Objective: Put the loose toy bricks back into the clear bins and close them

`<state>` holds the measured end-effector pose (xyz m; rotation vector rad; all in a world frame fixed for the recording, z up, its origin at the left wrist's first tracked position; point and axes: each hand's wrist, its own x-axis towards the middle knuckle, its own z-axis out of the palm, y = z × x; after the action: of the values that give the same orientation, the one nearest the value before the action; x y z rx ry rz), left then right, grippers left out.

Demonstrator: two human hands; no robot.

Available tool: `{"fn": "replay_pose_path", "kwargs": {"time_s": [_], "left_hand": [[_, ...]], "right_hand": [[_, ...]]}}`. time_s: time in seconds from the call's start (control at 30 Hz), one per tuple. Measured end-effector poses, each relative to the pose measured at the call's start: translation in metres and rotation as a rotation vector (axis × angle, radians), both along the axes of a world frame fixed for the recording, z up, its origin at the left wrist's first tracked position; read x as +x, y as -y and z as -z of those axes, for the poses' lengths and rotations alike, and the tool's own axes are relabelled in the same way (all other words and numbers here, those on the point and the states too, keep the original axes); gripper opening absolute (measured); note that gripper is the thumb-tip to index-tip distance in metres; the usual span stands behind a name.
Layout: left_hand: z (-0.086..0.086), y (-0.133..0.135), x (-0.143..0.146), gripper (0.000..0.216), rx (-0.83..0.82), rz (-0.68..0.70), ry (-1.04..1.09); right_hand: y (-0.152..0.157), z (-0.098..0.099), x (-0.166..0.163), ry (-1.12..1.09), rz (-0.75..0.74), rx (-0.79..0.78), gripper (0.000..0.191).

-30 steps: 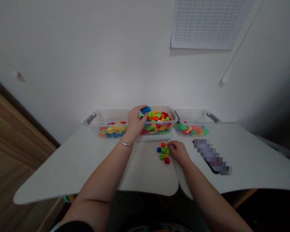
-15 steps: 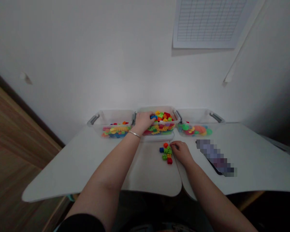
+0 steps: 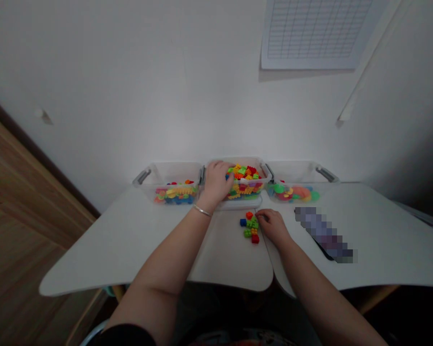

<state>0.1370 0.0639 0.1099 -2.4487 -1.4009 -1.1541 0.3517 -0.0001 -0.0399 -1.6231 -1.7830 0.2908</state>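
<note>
My left hand (image 3: 218, 182) reaches over the left part of the middle clear bin (image 3: 238, 202), its fingers spread and arched above the blocks. A sliver of blue shows between the thumb and fingers; whether it is touched I cannot tell. Colourful toy building blocks (image 3: 247, 172) fill that bin. On the table, my right hand (image 3: 272, 225) rests with curled fingers, the tips pressed together beside a small cluster of green blocks (image 3: 251, 223). Around these lie a blue block (image 3: 243, 222), an orange-red block (image 3: 249, 215) and a red block (image 3: 255, 239). What the right fingertips hold, if anything, is hidden.
A left clear bin (image 3: 175, 192) and a right clear bin (image 3: 294, 192) with coloured pieces flank the middle one against the wall. A phone (image 3: 323, 233), blurred out, lies right of my right hand. The white table (image 3: 130, 240) has its front edge near me.
My left hand has lifted slightly and its fingers have spread; the blue block seen at its fingertips is now mostly out of sight. The right hand stays by the cluster. The view has shifted slightly.
</note>
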Motion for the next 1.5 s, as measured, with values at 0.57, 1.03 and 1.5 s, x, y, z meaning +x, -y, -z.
{"fn": "replay_pose_path", "kwargs": {"time_s": [0.57, 1.03, 1.5], "left_hand": [[0.079, 0.061, 0.006, 0.027, -0.289, 0.344, -0.452], [0.099, 0.062, 0.001, 0.029, -0.234, 0.332, -0.482], [0.098, 0.058, -0.01, 0.028, -0.252, 0.188, -0.449]], "right_hand": [[0.0, 0.0, -0.001, 0.006, 0.013, 0.007, 0.026], [-0.001, 0.002, 0.0, 0.014, 0.011, 0.011, 0.028], [0.0, -0.001, -0.002, 0.022, 0.012, 0.008, 0.027]]}}
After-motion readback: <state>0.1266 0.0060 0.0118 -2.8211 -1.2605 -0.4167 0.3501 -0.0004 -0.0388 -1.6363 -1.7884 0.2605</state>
